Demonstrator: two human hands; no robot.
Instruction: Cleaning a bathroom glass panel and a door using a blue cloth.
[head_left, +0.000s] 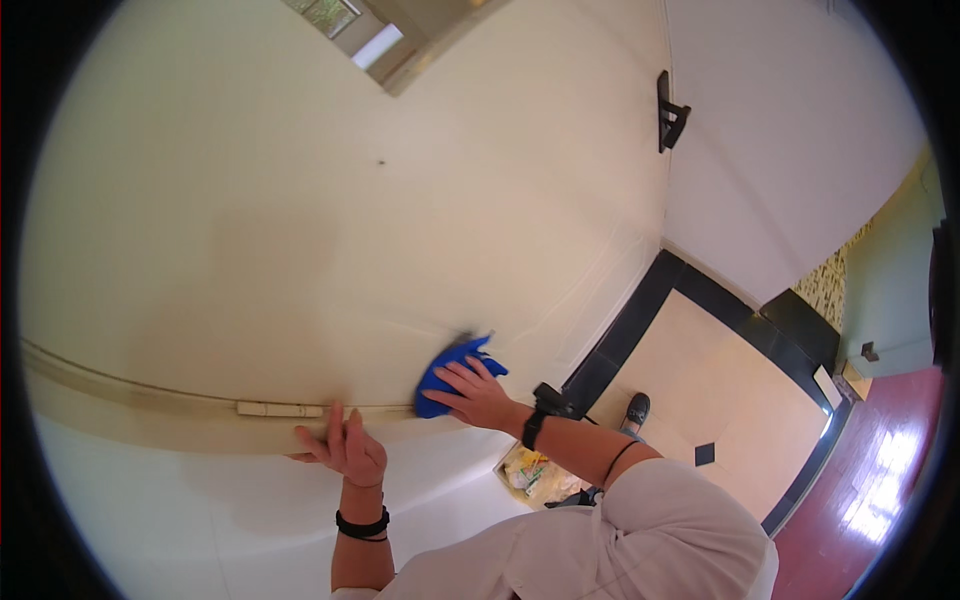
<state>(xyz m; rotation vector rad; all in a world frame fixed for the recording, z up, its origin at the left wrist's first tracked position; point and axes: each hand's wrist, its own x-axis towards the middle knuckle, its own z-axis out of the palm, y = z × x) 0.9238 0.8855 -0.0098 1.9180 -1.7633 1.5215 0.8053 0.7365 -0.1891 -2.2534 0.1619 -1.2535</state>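
A cream-coloured door (300, 247) fills most of the view before me. My right hand (476, 394) presses a blue cloth (433, 401) against its surface, close to the hinge-side edge. The cloth is bunched, and its loose corners stick out beyond my fingers. To the left, my left hand (349, 450) rests with spread fingers against the door frame (172, 416). Its fingertips are just beside a hinge (279, 409), and it holds nothing that I can see. A dark smudge shows on the door just above the cloth.
A black lever handle (671, 112) sits at the door's far edge, by a pale wall or panel. Beige floor tiles (735, 375) with a black border lie at lower right, where a dark shoe (637, 409) shows. A container of packaged items (536, 472) stands below my right forearm.
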